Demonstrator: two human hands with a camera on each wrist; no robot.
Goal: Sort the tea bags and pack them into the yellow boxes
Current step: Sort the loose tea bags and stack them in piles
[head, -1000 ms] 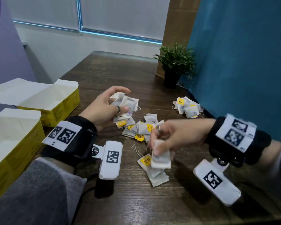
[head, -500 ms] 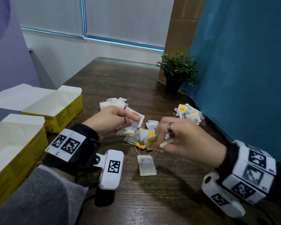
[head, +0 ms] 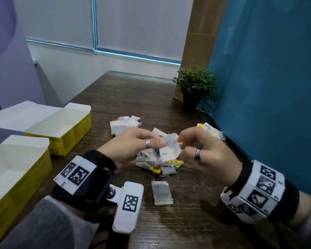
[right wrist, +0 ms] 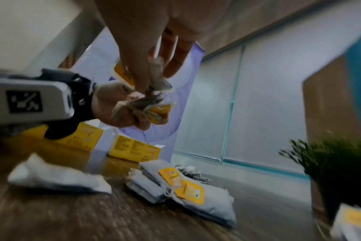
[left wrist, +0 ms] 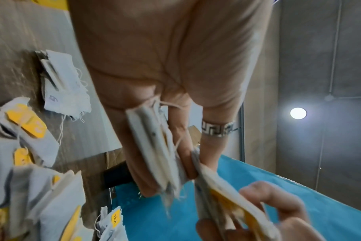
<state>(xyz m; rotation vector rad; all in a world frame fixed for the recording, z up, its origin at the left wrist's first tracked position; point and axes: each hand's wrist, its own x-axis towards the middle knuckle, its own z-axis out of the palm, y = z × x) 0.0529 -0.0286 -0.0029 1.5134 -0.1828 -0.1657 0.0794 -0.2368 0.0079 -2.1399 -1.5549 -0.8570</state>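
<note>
My left hand pinches a small stack of tea bags above the table. Opposite it, my right hand pinches a white tea bag with a yellow tag and holds it against that stack. A loose pile of tea bags lies directly below both hands. One single tea bag lies nearer to me. Two open yellow boxes stand at the left, the far box and the near box. I see no tea bags in either box.
Another heap of white tea bags lies behind my left hand. A heap with yellow tags sits at the right by the blue partition. A small potted plant stands at the back right of the wooden table.
My right hand has lifted tea bags from the near spot and carried them up to my left hand. One tea bag stays on the table there. My left hand shifted slightly right.
</note>
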